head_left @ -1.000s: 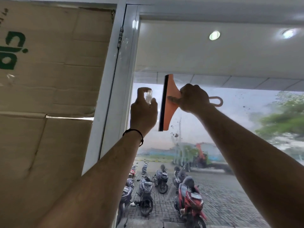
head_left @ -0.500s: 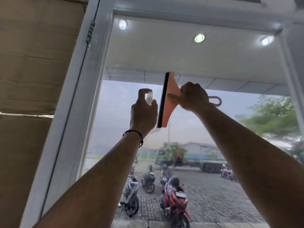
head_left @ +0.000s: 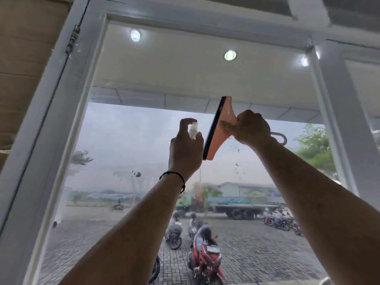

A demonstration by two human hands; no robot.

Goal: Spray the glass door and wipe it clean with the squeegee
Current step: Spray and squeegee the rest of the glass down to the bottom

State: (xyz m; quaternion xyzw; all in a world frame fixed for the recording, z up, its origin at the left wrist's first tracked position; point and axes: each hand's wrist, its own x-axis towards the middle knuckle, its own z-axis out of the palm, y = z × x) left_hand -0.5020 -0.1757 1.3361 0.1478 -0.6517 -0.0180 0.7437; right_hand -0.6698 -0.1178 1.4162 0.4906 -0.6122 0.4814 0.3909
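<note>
Left hand [head_left: 185, 149] grips small spray bottle [head_left: 193, 130], forefinger on nozzle; right hand [head_left: 251, 127] clasps orange squeegee [head_left: 219, 130], blade just right of bottle, before glass door [head_left: 133, 140]

Backlit by grey daylight; edges bend, slightly blurred.

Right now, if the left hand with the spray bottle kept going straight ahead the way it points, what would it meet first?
Most likely the glass door itself. The left hand holds the spray bottle up toward the pane with nothing visible between; the gap cannot be judged. The squeegee sits beside it, off that line.
</note>
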